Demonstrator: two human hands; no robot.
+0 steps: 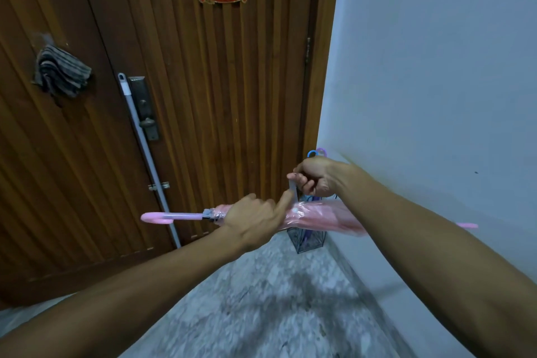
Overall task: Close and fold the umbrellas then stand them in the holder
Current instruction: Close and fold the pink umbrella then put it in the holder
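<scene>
Holding: left hand [251, 219] grips the closed pink umbrella [316, 219] (sideways).
Pinching: right hand [315, 177] fingers pull its strap [292, 186].
Holder [308, 238]: on floor.

Black wire umbrella holder [308, 243] mostly hidden behind furled pink plastic umbrella [316, 216], right forearm covering canopy's far end, floor blurred.

Umbrella [319, 219] crosswise before holder [308, 241]; door [203, 96] behind.

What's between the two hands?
In the head view, the closing strap runs between them: the right hand pinches its top, the left hand's forefinger touches it above the pink umbrella.
</scene>
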